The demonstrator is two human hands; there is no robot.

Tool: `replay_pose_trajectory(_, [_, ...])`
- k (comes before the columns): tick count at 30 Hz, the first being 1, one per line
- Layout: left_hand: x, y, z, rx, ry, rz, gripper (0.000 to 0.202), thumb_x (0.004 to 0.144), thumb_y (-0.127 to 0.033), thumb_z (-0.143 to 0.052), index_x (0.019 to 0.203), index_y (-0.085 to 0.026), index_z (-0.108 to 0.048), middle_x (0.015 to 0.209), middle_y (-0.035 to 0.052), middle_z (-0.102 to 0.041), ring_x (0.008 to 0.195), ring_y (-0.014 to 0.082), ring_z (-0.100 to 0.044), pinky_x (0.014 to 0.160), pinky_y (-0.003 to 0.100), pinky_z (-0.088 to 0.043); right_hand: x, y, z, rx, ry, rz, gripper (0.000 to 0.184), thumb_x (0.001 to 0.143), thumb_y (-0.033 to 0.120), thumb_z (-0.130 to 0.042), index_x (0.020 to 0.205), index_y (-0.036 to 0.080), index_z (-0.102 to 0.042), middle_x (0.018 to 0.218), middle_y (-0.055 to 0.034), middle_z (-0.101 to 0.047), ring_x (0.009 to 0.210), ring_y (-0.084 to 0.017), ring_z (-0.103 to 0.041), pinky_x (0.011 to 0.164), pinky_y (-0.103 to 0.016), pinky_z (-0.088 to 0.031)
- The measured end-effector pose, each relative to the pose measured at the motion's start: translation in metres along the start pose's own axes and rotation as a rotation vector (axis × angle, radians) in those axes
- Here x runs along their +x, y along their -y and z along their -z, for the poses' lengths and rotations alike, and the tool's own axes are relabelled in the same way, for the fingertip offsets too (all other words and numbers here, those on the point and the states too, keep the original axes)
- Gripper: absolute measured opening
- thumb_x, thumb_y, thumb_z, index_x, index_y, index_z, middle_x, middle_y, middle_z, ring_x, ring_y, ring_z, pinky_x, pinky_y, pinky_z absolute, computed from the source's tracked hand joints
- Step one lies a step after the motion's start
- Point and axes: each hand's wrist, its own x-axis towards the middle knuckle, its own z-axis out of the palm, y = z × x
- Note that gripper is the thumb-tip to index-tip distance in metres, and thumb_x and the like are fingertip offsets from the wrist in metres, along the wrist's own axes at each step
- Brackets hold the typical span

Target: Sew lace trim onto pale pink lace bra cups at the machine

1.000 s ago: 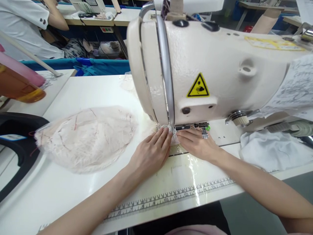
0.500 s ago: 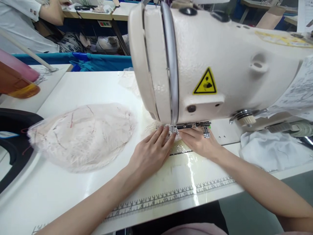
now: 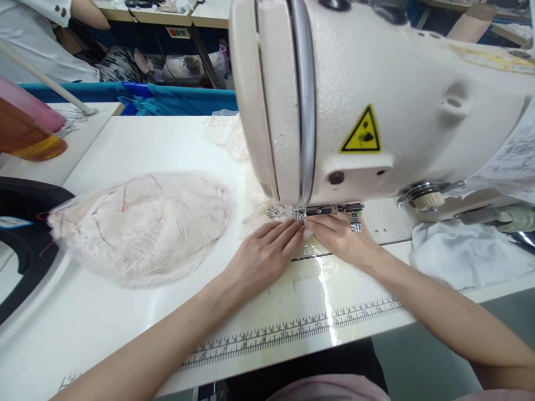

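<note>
My left hand (image 3: pixel 267 250) rests low on the table, its fingers bent and close together, with the tips on a piece of pale lace fabric (image 3: pixel 278 213) beside the presser foot (image 3: pixel 300 214). From the right, my right hand (image 3: pixel 343 236) grips the near edge of the same lace, its fingers partly under the metal guide (image 3: pixel 330 210). The fingertips of both hands almost meet just in front of the foot. Both thumbs are hidden. Above them stands the cream sewing machine head (image 3: pixel 334 111), which hides the lace behind the foot.
A bulging sheer bag (image 3: pixel 142 228) of pale material lies left on the table (image 3: pixel 137 145). White cloth (image 3: pixel 463 256) sits at right. A black curved object (image 3: pixel 29 239) and an amber container (image 3: pixel 29 133) are far left. A ruler strip (image 3: pixel 292 334) lines the front edge. Another person's arm (image 3: pixel 90 12) shows behind.
My left hand's fingers have drawn back slightly and closed together, uncovering more patterned lace left of the foot. My right hand stays nearly in place. The whole view has shifted a little.
</note>
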Motion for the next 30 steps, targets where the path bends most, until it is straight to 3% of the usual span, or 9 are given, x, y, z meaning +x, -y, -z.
replay_pose_trajectory(5, [0.003,0.003,0.004,-0.042,0.015,0.037,0.022,0.093,-0.014,-0.047,0.101,-0.007,-0.066,0.115,0.0121,-0.070,0.107,0.0230,-0.067,0.090,0.035,-0.057,0.001,0.000,0.001,0.145,0.046,0.088,0.021,0.088,0.003,-0.051,0.097,0.016,-0.065,0.106,0.0003,-0.072,0.089,-0.013,-0.063,0.071,-0.029,-0.048])
replay_pose_trajectory(10, [0.001,0.007,0.003,-0.072,0.026,0.079,0.022,0.091,-0.015,-0.047,0.102,-0.008,-0.065,0.115,0.0127,-0.070,0.106,0.0229,-0.067,0.090,0.037,-0.057,-0.001,0.005,0.001,0.209,0.117,0.083,0.024,0.093,0.005,-0.045,0.102,0.018,-0.063,0.111,0.0021,-0.071,0.102,-0.013,-0.061,0.093,-0.034,-0.046])
replay_pose_trajectory(16, [0.002,0.006,0.003,-0.062,0.010,0.101,0.021,0.089,-0.013,-0.047,0.102,-0.010,-0.063,0.115,0.0122,-0.069,0.104,0.0216,-0.067,0.092,0.036,-0.054,-0.001,0.006,0.000,0.224,0.125,0.084,0.024,0.094,0.006,-0.044,0.103,0.017,-0.062,0.113,0.0013,-0.070,0.105,-0.014,-0.060,0.095,-0.035,-0.045])
replay_pose_trajectory(21, [0.002,0.007,0.008,0.025,-0.042,0.205,0.025,0.083,-0.015,-0.053,0.107,-0.012,-0.059,0.097,0.0082,-0.073,0.083,0.0222,-0.068,0.077,0.039,-0.049,-0.001,0.005,-0.001,0.244,0.137,0.066,0.023,0.093,0.006,-0.044,0.101,0.019,-0.061,0.111,0.0011,-0.070,0.102,-0.013,-0.060,0.094,-0.034,-0.043])
replay_pose_trajectory(26, [-0.003,0.013,0.010,-0.023,-0.046,0.178,0.016,0.078,-0.006,-0.049,0.082,-0.019,-0.057,0.068,-0.0027,-0.065,0.062,0.0148,-0.060,0.071,0.036,-0.041,0.001,0.011,0.002,0.310,0.126,-0.033,0.020,0.090,0.009,-0.044,0.099,0.019,-0.058,0.092,0.0003,-0.069,0.095,-0.013,-0.059,0.081,-0.031,-0.044])
replay_pose_trajectory(30, [-0.003,0.015,0.013,0.018,-0.097,0.094,0.015,0.082,-0.008,-0.050,0.075,-0.020,-0.055,0.061,-0.0052,-0.060,0.057,0.0122,-0.053,0.070,0.033,-0.039,0.003,0.014,0.004,0.314,0.057,0.014,0.024,0.088,0.006,-0.045,0.102,0.020,-0.059,0.087,0.0015,-0.068,0.094,-0.014,-0.057,0.082,-0.031,-0.045])
